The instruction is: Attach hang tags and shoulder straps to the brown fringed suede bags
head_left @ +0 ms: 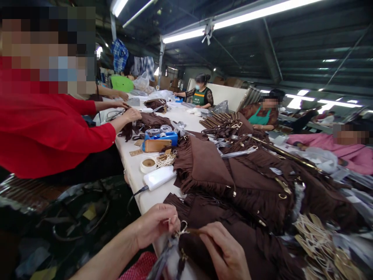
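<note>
long white worktable (136, 171), overhead tube lights (241, 17)

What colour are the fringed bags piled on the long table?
Dark brown. The fringed bags show clearly in the head view, with gold-coloured metal fittings.

There is one camera, and it sits on the person's head. It looks forward and a little down along a long white desk (136, 171). The person's left hand (154, 223) and right hand (225, 252) are very close, at the bottom edge. Other people sit farther off along both sides. The far end of the room looks small.
</note>
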